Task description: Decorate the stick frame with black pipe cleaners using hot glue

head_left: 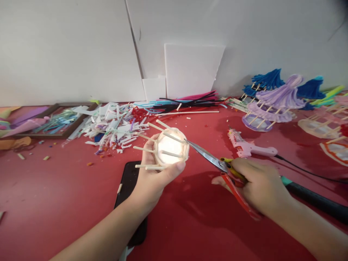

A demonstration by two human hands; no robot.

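Near the middle of the head view, my left hand (154, 174) is closed round a small round craft piece (171, 146) with a pale rim, a bright white centre and several thin wooden sticks pointing left. My right hand (255, 181) grips a pair of scissors (208, 156) by the handles, one yellow and one red. The blades point up and left, and their tip is at the right edge of the craft piece; whether it touches cannot be made out.
A pink glue gun (252, 149) lies at the right, its cable trailing right. Purple (282, 98) and blue craft models stand behind it. White scraps (111, 125) are heaped at the back left. A black phone (129, 181) lies beneath my left hand. White boards (193, 69) stand behind.
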